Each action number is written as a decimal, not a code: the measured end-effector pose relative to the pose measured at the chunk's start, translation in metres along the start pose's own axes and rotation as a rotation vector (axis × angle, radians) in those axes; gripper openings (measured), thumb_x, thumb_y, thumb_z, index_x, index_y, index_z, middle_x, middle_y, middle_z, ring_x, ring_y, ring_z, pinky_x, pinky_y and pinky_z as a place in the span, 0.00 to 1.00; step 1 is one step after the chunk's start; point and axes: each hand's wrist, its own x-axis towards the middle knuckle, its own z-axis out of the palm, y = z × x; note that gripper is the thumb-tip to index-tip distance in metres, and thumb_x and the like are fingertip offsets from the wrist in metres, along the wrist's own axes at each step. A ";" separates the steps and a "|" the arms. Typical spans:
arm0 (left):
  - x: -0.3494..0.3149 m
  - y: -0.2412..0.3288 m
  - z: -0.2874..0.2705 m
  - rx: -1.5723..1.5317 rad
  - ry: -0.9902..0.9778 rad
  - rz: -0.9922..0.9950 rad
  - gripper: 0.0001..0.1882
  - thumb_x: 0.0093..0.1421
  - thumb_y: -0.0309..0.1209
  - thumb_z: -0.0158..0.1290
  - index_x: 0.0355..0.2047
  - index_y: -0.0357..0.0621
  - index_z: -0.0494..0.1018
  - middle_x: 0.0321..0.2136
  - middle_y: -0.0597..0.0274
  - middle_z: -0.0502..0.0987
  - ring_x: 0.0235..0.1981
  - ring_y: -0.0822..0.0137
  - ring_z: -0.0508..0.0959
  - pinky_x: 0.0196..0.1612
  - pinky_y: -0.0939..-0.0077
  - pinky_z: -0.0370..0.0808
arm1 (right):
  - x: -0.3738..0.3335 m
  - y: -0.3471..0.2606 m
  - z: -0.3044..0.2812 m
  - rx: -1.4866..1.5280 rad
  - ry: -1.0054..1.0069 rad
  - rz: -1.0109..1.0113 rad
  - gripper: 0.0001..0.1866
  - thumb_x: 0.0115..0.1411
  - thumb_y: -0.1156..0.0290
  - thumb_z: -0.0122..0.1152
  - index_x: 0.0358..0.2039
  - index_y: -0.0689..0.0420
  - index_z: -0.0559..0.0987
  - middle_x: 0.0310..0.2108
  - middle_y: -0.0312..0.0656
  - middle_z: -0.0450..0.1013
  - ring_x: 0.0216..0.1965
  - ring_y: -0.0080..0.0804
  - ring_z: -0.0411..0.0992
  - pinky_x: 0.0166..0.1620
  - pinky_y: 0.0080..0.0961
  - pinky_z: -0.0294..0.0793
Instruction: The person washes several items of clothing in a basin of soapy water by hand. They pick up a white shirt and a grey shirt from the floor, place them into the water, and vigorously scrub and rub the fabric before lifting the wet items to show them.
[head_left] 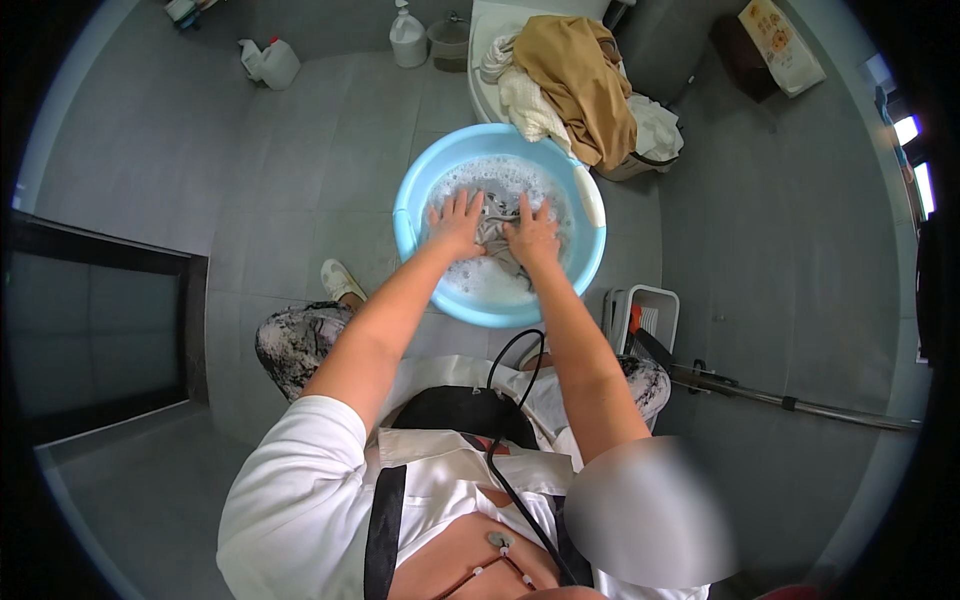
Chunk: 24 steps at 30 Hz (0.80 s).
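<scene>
Head view: your left hand and right hand sit apart, fingers spread, at one grey cloth inside one blue basin; beyond the basin are one brown garment and one pump bottle.

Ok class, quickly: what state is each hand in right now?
Left hand: open, fingers spread, at the wet grey cloth.
Right hand: open, fingers spread, at the cloth's other side.

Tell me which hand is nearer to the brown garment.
Right. The right hand is in the blue basin, short of the brown garment and slightly left of it; the left hand is also there, but farther left.
</scene>
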 end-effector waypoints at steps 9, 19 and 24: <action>0.039 -0.008 0.042 0.038 -0.396 -0.064 0.29 0.51 0.37 0.47 0.54 0.52 0.57 0.53 0.49 0.60 0.52 0.53 0.62 0.54 0.59 0.57 | 0.046 0.039 0.099 -0.001 -0.489 0.022 0.36 0.50 0.57 0.51 0.58 0.49 0.51 0.56 0.50 0.52 0.56 0.48 0.52 0.53 0.44 0.57; 0.044 -0.008 0.039 -0.042 -0.487 -0.099 0.22 0.51 0.36 0.45 0.48 0.50 0.66 0.50 0.53 0.64 0.50 0.55 0.65 0.51 0.61 0.61 | 0.057 0.029 0.073 -0.035 -0.695 0.088 0.30 0.50 0.60 0.51 0.53 0.54 0.59 0.53 0.50 0.57 0.53 0.47 0.57 0.51 0.37 0.59; 0.062 -0.026 0.077 -0.007 -0.495 0.049 0.21 0.49 0.37 0.47 0.45 0.48 0.69 0.48 0.54 0.67 0.49 0.55 0.66 0.50 0.62 0.62 | 0.060 0.015 0.006 0.187 -0.771 0.154 0.27 0.50 0.61 0.51 0.51 0.57 0.63 0.52 0.50 0.59 0.51 0.46 0.59 0.50 0.33 0.61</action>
